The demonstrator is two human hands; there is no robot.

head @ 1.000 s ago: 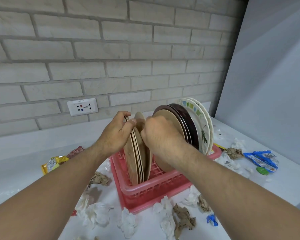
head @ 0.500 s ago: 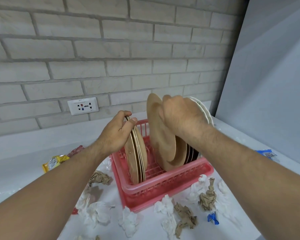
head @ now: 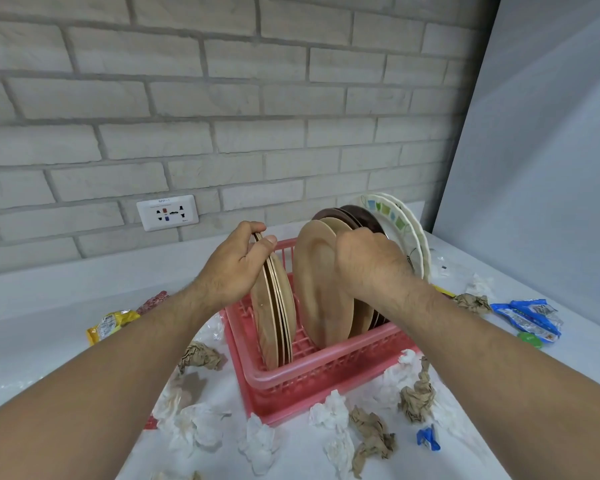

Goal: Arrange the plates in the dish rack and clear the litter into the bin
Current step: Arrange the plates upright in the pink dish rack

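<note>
A pink dish rack [head: 312, 372] stands on the white counter. My left hand [head: 234, 266] grips the top edge of a small upright stack of tan plates [head: 274, 313] at the rack's left. My right hand [head: 368, 261] holds the rim of a tan plate [head: 321, 289] that stands on edge in the rack against more tan plates, dark brown plates [head: 355, 213] and white patterned plates [head: 400, 223] at the right. Crumpled white tissues [head: 260, 441] and brown paper balls [head: 373, 433] lie around the rack.
A yellow snack wrapper [head: 111, 323] lies at the left, blue wrappers [head: 525, 317] and a green cap [head: 530, 339] at the right. A brick wall with a socket [head: 167, 212] rises behind, and a grey panel [head: 541, 168] closes the right side.
My right hand carried one tan plate from the left stack over to the right group and lowered it onto its edge in the rack. My left hand kept hold of the left stack.
</note>
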